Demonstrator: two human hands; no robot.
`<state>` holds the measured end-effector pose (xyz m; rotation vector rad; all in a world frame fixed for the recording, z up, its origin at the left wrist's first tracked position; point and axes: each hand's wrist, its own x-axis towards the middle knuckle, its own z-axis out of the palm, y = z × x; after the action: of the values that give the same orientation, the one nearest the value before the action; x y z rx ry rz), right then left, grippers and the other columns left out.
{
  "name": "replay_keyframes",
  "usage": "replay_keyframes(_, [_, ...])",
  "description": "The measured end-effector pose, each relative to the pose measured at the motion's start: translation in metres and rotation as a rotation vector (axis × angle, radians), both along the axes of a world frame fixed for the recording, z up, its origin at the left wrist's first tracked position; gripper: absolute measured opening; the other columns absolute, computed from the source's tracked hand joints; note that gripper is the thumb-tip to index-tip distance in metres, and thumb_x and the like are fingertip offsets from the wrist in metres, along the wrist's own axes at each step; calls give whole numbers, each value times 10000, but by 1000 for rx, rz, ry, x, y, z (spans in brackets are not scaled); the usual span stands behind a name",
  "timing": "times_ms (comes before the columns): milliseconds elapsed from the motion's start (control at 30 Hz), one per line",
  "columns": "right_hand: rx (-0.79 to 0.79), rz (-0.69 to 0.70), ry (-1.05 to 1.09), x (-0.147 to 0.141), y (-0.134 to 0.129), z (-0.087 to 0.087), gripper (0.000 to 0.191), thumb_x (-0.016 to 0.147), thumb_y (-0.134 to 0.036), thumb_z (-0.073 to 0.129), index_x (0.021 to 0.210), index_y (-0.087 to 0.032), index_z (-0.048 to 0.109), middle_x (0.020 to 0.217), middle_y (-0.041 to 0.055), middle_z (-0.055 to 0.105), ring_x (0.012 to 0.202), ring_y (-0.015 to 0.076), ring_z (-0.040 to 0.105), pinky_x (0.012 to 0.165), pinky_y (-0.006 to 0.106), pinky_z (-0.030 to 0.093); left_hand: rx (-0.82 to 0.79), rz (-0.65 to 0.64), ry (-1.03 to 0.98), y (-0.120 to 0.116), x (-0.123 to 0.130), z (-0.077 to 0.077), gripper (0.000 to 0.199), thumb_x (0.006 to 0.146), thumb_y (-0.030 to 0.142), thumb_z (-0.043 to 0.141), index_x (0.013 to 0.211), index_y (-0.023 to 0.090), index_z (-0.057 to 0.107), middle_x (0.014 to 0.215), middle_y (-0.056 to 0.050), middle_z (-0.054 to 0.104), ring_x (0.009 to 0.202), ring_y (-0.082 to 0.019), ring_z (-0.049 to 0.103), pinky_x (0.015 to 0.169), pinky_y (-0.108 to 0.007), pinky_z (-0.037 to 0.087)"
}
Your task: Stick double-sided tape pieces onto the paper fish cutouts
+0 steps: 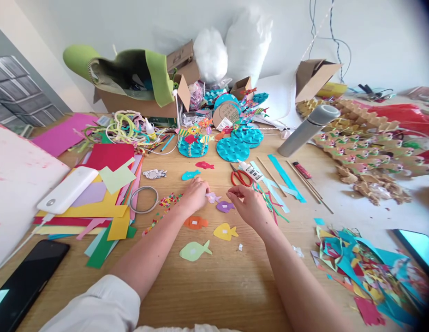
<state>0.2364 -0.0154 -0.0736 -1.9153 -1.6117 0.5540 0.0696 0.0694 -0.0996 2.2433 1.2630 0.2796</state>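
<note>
My left hand is closed, its fingertips on a small lilac paper fish. Thumb and fingers pressed together, my right hand hovers just right of it; whatever is in that pinch is too small to make out. Between and below the hands lie a purple paper fish, an orange one, a yellow one and a pale green one, each with a small white patch. A blue fish and a red fish lie beyond my left hand.
Red-handled scissors and a glue bottle lie behind my right hand. Coloured paper and a white power bank are at left. Paper scraps and a grey flask are at right, blue decorated discs at the back.
</note>
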Motion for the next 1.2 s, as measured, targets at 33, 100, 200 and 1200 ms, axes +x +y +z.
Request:
replay_keyframes(33, [8, 0, 3, 0, -1, 0, 128, 832, -266, 565, 815, -199, 672, 812, 34, 731, 760, 187, 663, 678, 283, 442, -8, 6, -14, 0, 0, 0, 81, 714, 132, 695, 777, 163, 654, 978, -93, 620, 1050, -244, 565, 935, -346, 433])
replay_keyframes(100, [25, -10, 1, -1, -1, 0, 133, 830, -271, 560, 814, -201, 672, 809, 35, 733, 765, 193, 666, 675, 288, 445, -32, 22, -51, 0, 0, 0, 95, 696, 108, 692, 743, 169, 636, 950, -79, 625, 1030, -237, 569, 926, -345, 433])
replay_keyframes(200, [61, -36, 4, -1, -2, 2, 151, 839, -275, 539, 829, -199, 669, 804, 39, 736, 762, 196, 671, 672, 292, 453, -105, 44, -120, 2, 0, -1, 135, 677, 61, 674, 676, 174, 599, 801, -38, 631, 905, -208, 600, 857, -333, 457])
replay_keyframes(1200, [262, -121, 224, -47, -48, -15, 179, 954, -291, 406, 1024, -195, 539, 698, 0, 661, 597, 123, 651, 520, 196, 465, -759, 155, -653, -15, 6, 47, 91, 725, 165, 668, 648, 116, 677, 567, -21, 665, 481, -85, 566, 478, -196, 459])
